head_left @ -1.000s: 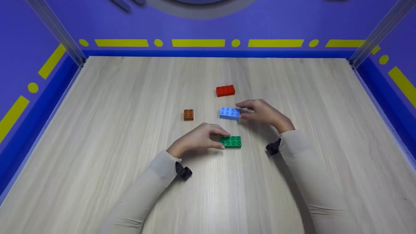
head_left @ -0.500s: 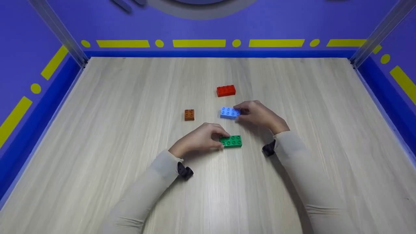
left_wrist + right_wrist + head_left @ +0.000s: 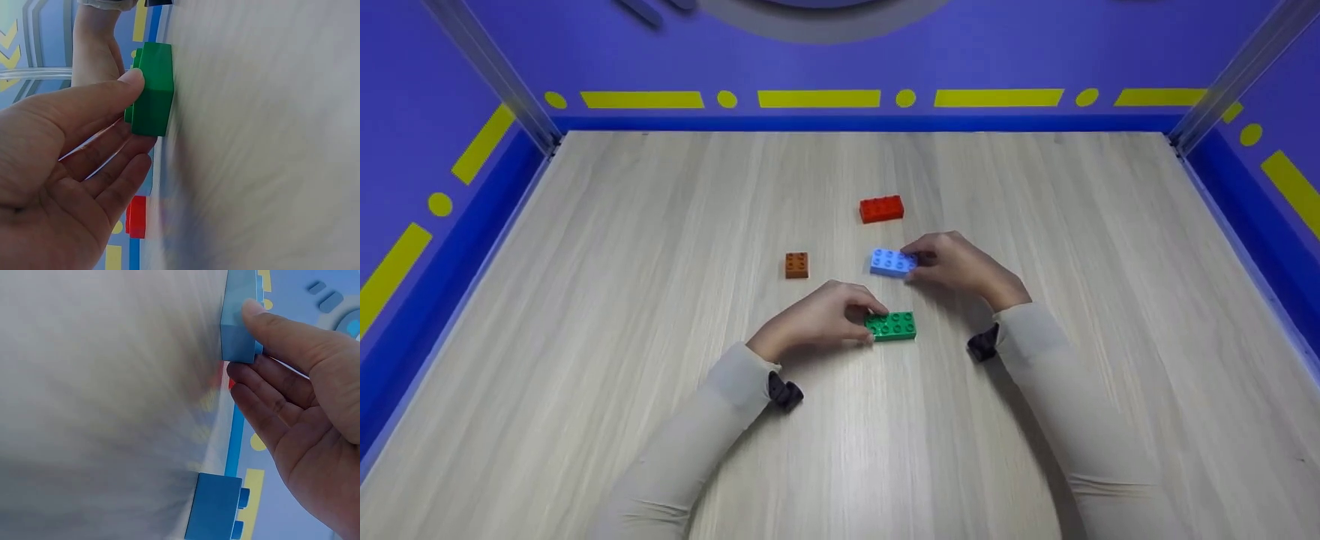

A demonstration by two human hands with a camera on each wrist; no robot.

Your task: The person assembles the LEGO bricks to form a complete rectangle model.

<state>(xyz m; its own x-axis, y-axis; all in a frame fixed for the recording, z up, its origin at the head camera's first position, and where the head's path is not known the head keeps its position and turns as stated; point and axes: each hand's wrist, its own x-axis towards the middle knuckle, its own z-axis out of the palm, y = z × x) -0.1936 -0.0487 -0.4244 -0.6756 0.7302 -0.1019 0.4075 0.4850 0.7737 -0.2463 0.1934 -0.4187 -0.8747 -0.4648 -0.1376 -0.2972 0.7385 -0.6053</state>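
Four-sided toy building bricks lie before me. My left hand (image 3: 816, 319) pinches the left end of a green brick (image 3: 897, 325), thumb on the near side and fingers on the far side. Behind it, a light blue brick (image 3: 887, 262) is held by its right end between thumb and fingers of my right hand (image 3: 962, 266). In the left wrist view the thumb presses on the green brick (image 3: 153, 93). The right wrist view shows the thumb against the light blue brick (image 3: 239, 337); the fingers behind it are partly hidden.
A red brick (image 3: 882, 209) lies beyond the light blue one, and a smaller brown brick (image 3: 796, 265) lies to the left. Another blue brick (image 3: 214, 509) appears low in the right wrist view, not visible from the head. Blue walls (image 3: 840, 67) bound the wooden table (image 3: 622, 300).
My right fingers have moved left and closed on the light blue brick's right end. It has barely shifted. The left hand stays on the green brick, almost unmoved.
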